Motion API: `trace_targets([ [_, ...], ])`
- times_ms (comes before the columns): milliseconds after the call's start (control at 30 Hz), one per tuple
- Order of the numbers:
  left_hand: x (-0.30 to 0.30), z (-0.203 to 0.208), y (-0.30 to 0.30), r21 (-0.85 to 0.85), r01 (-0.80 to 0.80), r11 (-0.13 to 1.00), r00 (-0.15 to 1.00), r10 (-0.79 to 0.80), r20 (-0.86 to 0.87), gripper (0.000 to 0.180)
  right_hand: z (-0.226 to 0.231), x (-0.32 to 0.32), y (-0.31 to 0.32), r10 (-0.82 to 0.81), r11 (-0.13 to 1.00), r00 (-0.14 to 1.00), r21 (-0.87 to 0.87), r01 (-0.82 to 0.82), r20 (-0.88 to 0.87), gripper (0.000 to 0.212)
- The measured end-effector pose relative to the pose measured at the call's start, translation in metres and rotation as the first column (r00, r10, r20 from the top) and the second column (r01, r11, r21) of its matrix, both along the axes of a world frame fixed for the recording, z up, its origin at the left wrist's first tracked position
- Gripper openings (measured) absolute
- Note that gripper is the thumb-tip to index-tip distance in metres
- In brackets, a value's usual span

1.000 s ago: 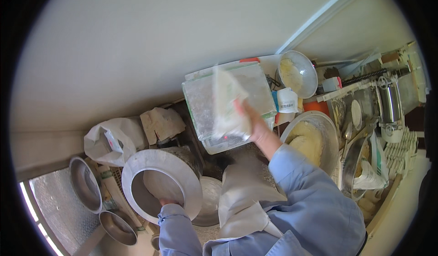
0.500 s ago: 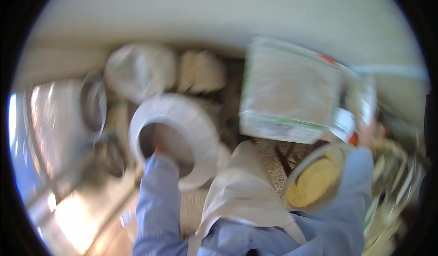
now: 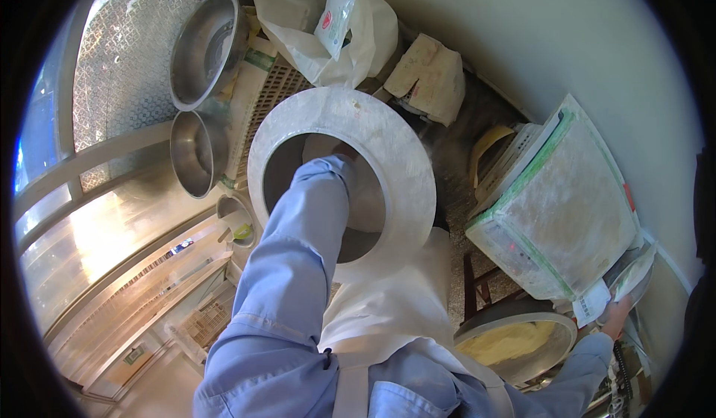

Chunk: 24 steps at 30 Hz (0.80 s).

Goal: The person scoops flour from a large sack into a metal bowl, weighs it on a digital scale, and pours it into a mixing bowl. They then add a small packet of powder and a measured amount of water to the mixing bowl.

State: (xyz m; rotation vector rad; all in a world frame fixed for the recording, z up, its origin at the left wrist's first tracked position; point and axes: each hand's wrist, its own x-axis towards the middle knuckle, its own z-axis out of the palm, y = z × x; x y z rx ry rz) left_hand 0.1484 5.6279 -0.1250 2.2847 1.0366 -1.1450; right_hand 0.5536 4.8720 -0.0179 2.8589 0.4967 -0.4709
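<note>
My left arm reaches down through the round opening of a large vessel with a wide, pale, dusty rim (image 3: 409, 157). Only a sliver of my left hand (image 3: 344, 151) shows inside it, in shadow; its fingers are hidden. Off to the far right, my right hand (image 3: 616, 316) is closed at the lower end of a clear plastic bag (image 3: 634, 275), beside the wall. Close to this hand, a white label (image 3: 591, 302) hangs at the corner of a dusty, green-edged box (image 3: 561, 202). Below the box, a metal bowl (image 3: 568, 336) holds yellow powder (image 3: 507, 342).
Two steel bowls (image 3: 179, 52) (image 3: 176, 153) stand at the left beside a slatted crate (image 3: 272, 90). Behind the vessel are an open white sack (image 3: 377, 26) with a packet (image 3: 335, 24) in it and a crumpled paper bag (image 3: 432, 75). A pale wall (image 3: 567, 38) bounds the right.
The whole view has swung round, so the box and bowl of powder sit lower at the right. My left arm reaches further into the vessel; my right hand stays by the plastic bag.
</note>
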Motion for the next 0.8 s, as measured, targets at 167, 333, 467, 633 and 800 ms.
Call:
trace_targets([
  [167, 0.014, 0.001, -0.014, -0.135, 0.091, 0.987, 0.993, -0.08, 0.09, 0.034, -0.035, 0.006, -0.062, -0.074, 0.992, 0.997, 0.101, 0.076, -0.03, 0.031],
  [333, 0.011, 0.011, -0.022, -0.267, 0.133, 0.955, 0.967, -0.066, 0.245, 0.035, -0.035, 0.013, -0.07, -0.627, 0.085, 0.581, 0.696, 0.713, -0.519, 0.034],
  [467, -0.012, 0.025, -0.029, 0.016, 0.286, 0.958, 0.906, -0.275, 0.321, 0.032, 0.032, -0.021, 0.006, -0.721, 0.493, 0.684, 0.614, 0.617, -0.109, 0.039],
  [633, -0.033, 0.027, 0.011, 0.243, -0.001, 0.97, 1.0, -0.004, 0.02, 0.03, 0.088, -0.083, 0.091, -0.617, 0.698, 0.78, 0.529, 0.482, 0.104, 0.038],
  [800, -0.062, -0.005, 0.028, 0.181, -0.301, 0.936, 0.951, 0.309, -0.016, 0.038, 0.105, -0.107, 0.112, -0.652, 0.581, 0.758, 0.641, 0.501, -0.002, 0.037],
])
